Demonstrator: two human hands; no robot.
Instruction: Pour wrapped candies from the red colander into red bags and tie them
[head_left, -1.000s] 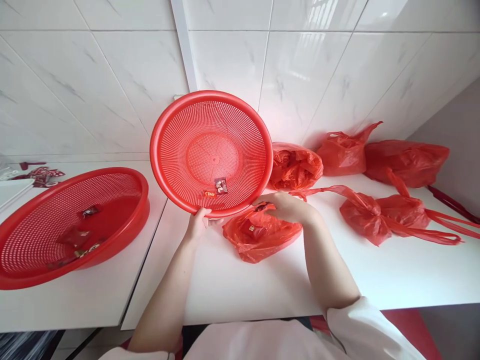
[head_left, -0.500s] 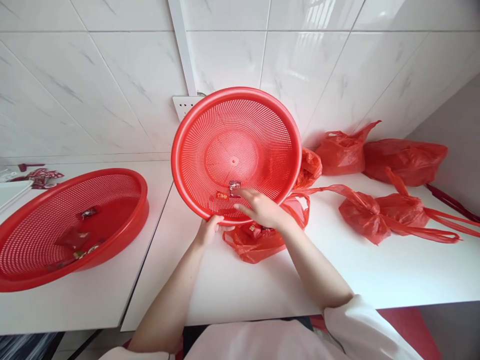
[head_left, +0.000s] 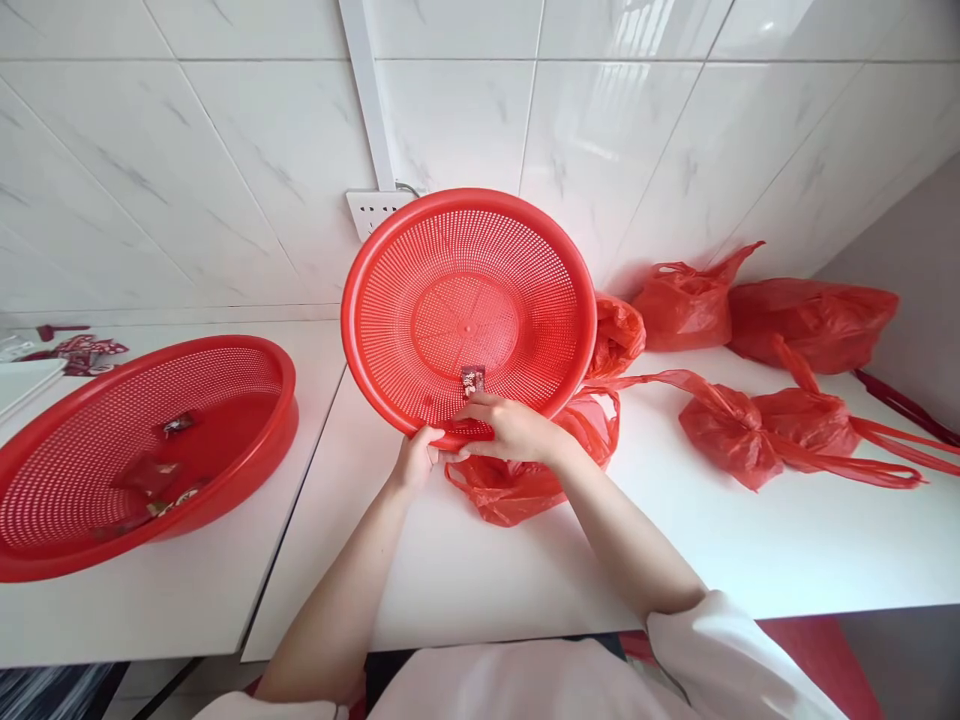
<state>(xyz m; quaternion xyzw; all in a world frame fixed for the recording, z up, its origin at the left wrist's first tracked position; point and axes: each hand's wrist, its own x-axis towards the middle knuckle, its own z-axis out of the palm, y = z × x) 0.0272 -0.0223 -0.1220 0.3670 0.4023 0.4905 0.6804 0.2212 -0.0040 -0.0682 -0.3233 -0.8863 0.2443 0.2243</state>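
A red perforated plastic basket [head_left: 469,215] is tilted towards me above the table, its near rim low. My left hand [head_left: 418,458] is closed on that rim from the front left. One small dark wrapped packet [head_left: 473,380] lies inside the basket near the bottom edge. Just below it, my right hand [head_left: 511,430] reaches over the near rim with curved fingers apart; the space under its palm is hidden. An opened red plastic bag [head_left: 510,500] sits under the basket's near edge, its mouth partly covered by my right hand and forearm.
At left, a second red basket [head_left: 281,385] holds several small packets. Tied red bags [head_left: 724,435] lie at right, with more red bags [head_left: 682,310] against the tiled wall. A socket panel [head_left: 371,210] is behind the basket. A gap [head_left: 292,510] separates two white tabletops.
My right hand has moved down and left to the near rim. The orange packet beside the dark one is out of sight. The basket's upper rim has dipped slightly.
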